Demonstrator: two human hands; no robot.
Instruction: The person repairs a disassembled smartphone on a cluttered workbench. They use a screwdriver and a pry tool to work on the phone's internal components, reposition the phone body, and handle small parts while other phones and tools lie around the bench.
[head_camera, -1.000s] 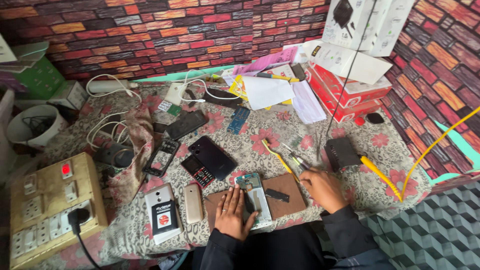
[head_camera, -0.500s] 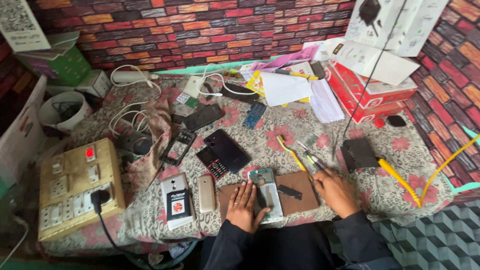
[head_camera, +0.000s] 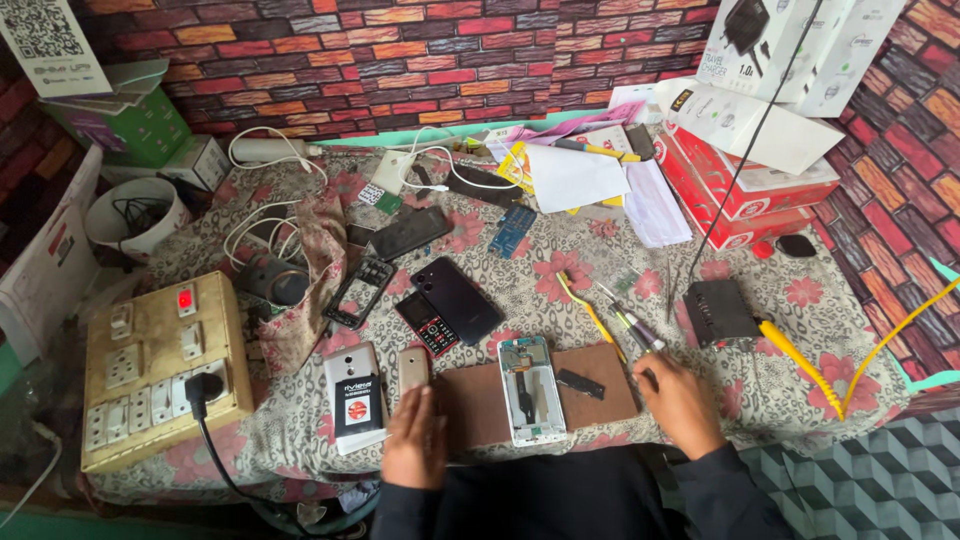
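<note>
Head view: one opened phone between two hands, left hand flat, right hand's grip unclear.

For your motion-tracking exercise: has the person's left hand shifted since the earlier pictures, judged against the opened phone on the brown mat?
Yes. The left hand slid leftward off the opened phone, now resting at the brown mat's left edge.
</note>
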